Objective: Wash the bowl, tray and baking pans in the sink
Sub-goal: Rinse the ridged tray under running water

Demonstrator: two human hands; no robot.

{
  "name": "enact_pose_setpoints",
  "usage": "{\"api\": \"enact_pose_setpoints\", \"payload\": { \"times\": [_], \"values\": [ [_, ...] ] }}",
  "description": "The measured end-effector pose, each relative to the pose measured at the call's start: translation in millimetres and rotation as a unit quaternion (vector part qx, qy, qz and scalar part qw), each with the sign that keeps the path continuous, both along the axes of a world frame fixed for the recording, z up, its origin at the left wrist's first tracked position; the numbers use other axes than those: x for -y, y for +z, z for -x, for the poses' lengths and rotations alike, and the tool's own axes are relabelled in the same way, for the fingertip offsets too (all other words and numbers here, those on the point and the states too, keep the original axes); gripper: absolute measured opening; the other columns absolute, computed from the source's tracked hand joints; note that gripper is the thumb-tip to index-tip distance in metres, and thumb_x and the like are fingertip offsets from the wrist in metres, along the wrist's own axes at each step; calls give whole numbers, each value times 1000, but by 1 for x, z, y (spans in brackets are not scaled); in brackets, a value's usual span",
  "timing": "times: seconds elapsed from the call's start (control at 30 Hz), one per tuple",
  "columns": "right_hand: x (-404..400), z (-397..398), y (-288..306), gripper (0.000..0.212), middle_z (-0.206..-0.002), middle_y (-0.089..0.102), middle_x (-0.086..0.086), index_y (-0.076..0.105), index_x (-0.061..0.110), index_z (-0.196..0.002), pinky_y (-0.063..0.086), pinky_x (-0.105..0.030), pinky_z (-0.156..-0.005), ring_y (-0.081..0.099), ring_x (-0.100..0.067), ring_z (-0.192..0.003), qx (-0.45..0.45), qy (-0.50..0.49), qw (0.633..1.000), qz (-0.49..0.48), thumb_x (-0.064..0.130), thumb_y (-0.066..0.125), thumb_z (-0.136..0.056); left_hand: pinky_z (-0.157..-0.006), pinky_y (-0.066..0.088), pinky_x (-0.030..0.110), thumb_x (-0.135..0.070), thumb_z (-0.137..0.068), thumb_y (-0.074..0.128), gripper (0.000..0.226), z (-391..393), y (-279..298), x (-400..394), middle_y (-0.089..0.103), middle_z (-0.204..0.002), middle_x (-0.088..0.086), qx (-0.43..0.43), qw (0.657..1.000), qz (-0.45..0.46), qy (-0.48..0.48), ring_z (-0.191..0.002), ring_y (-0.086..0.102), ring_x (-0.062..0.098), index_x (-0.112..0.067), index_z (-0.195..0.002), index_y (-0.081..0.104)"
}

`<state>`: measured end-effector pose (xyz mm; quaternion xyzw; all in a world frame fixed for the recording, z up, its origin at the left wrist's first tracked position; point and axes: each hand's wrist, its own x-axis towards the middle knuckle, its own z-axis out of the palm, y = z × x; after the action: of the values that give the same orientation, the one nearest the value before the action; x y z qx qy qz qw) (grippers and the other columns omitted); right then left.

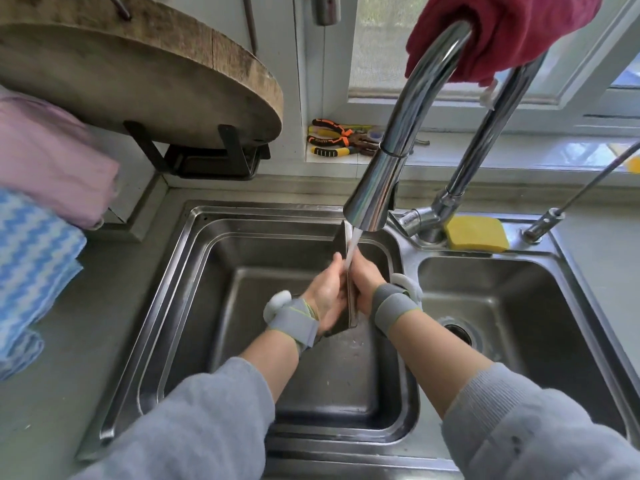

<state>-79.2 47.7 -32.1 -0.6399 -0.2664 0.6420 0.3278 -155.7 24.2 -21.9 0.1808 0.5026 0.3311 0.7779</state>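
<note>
A person is standing at a stainless steel double sink point(194, 271), holding a dark baking pan point(350, 306) on edge over the larger left basin in the middle of the frame. The left hand point(327, 296) is gripping the pan's left face with curled fingers, and the right hand point(363, 278) is clasping its right face, so the pan is sitting upright between the two palms. Water is running from the chrome faucet point(377, 188) that is arching down from the upper right of the frame, and the stream is striking the pan's top edge. Both wrists are wearing grey straps, and grey sleeves are filling the bottom of the frame. A red cloth point(502, 32) is hanging over the faucet's bend at the upper right. A yellow sponge point(478, 233) is lying on the sink ledge just beside the faucet base, above the smaller right basin. On the window sill behind the sink, pliers point(332, 140) with orange and yellow handles are lying together. At the upper left, a round wooden cutting board point(138, 81) is standing in a black holder, and below it, along the left edge, a pink cloth point(48, 150) is lying above a blue-and-white zigzag cloth point(31, 265) on the grey counter.
</note>
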Motion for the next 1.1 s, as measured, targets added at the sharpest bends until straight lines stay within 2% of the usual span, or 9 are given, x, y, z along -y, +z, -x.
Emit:
{"api": "enact_pose_setpoints", "payload": {
  "times": [0.07, 0.23, 0.4, 0.57, 0.7, 0.77, 0.83, 0.97, 1.1],
  "values": [
    [7, 1, -5, 44, -88, 67, -9, 63, 12, -93, 52, -36, -86, 65, -22, -81, -40, -15, 999, 17, 52, 44, -96, -111, 34, 34, -44, -103, 16, 57, -5, -7, 10, 55, -132, 10, 44, 998, -6, 32, -126, 48, 22, -10, -134, 49],
    [48, 6, -21, 33, -125, 61, -9, 57, 17, -122, 45, -35, -104, 59, -19, -113, -44, -8, 999, -28, 37, 44, -99, -70, 41, 29, -55, -99, 11, 57, 0, -4, 1, 46, -77, 7, 76, 995, 16, 65, -71, 48, 17, -15, -92, 52],
    [61, -8, -24, 57, -140, 50, -1, 40, 22, -144, 39, -31, -108, 51, -18, -126, -122, 83, 985, -89, -3, 45, -93, -74, 46, 34, -61, -96, 18, 59, 10, -14, -10, 50, -88, 9, 39, 990, 39, 129, -79, 52, 21, -13, -104, 52],
    [51, -10, -32, 36, -127, 61, -6, 61, 9, -126, 37, -37, -111, 55, -16, -121, 51, 57, 981, -178, -2, 46, -95, -70, 44, 34, -62, -95, 17, 61, 0, -8, -5, 51, -80, 7, 48, 992, 53, 101, -74, 51, 19, -12, -90, 53],
    [39, -4, -30, 37, -113, 69, -6, 59, 16, -129, 49, -33, -98, 64, -17, -106, 99, 1, 989, -112, 14, 57, -92, -96, 38, 53, -61, -95, 16, 59, -1, -14, 1, 58, -103, 4, 30, 996, 63, 57, -105, 54, 26, -18, -103, 55],
    [33, -1, -31, 22, -97, 73, -5, 72, 16, -107, 52, -37, -92, 67, -22, -95, 120, -4, 990, -78, 24, 57, -92, -100, 35, 54, -60, -96, 17, 54, 3, -10, -1, 56, -107, 4, 27, 996, 64, 53, -114, 48, 26, -20, -113, 49],
    [34, 2, -29, 22, -96, 71, -11, 72, 16, -100, 51, -41, -91, 66, -30, -98, 99, 7, 992, -75, 21, 51, -95, -92, 39, 48, -59, -97, 18, 55, 6, -4, -6, 57, -100, 6, -3, 996, 72, 48, -104, 52, 24, -16, -112, 50],
    [36, 3, -20, 44, -128, 58, -9, 50, 8, -136, 45, -26, -100, 55, -19, -119, -26, 93, 991, -97, -4, 38, -95, -60, 49, 47, -38, -100, 35, 42, 17, -8, -23, 56, -112, 16, -110, 988, 82, 74, -82, 59, 28, -9, -130, 41],
    [33, 4, -21, 41, -137, 53, -4, 48, 15, -139, 32, -36, -114, 48, -17, -129, 87, 215, 959, -164, 12, 41, -100, -51, 54, 44, -17, -100, 41, 39, 22, -15, -28, 56, -102, 20, -166, 978, 73, 100, -79, 60, 30, -1, -134, 38]
  ]
}}
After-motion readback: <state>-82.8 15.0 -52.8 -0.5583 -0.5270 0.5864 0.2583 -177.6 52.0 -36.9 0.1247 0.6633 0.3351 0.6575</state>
